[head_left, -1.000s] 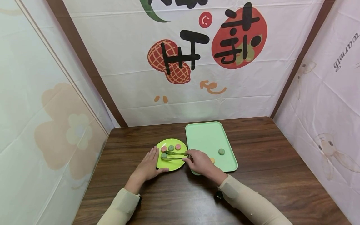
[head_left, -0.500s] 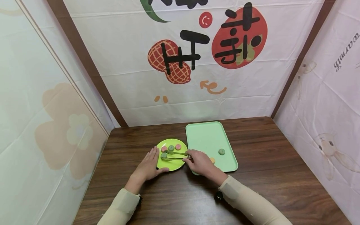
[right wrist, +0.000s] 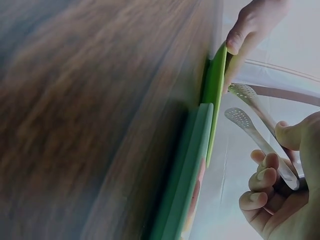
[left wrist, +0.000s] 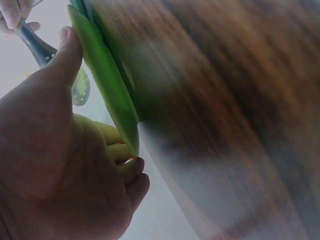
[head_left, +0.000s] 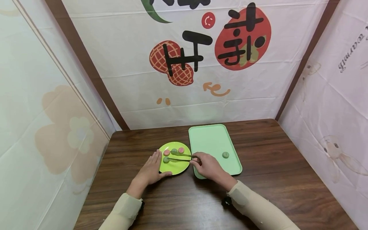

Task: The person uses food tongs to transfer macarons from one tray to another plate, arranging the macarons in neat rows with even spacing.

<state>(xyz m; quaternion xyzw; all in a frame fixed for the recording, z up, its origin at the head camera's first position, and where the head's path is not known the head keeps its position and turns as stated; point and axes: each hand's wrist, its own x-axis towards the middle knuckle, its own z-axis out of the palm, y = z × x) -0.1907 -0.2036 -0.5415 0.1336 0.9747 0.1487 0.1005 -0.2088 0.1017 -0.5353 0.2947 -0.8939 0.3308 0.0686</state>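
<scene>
My left hand (head_left: 150, 168) lies along the left rim of the yellow-green plate (head_left: 179, 167), fingers extended and thumb at the front rim. Small round macaron-like pieces sit on the plate: two pink, two green. With thumb and fingers, my right hand (head_left: 210, 166) grips metal tongs (right wrist: 261, 138) with perforated tips. The tongs reach leftward over the plate with their arms spread. One tip is right beside the nearer green piece (head_left: 166, 160); the other overlaps the edge of the farther green piece (head_left: 174, 150) in the head view. Nothing shows between the tips.
A mint-green tray (head_left: 210, 137) adjoins the plate's right side. On it are a green piece (head_left: 225, 155) and a pink piece (head_left: 195, 159) partly hidden by my right hand. Fabric walls (head_left: 129, 95) surround the wooden table (head_left: 184, 198) at the back and sides.
The tongs' arms have spread wider around the nearer green piece, and their tips have shifted right. My right hand has moved slightly right, hiding a yellow piece on the tray. My left hand stays put.
</scene>
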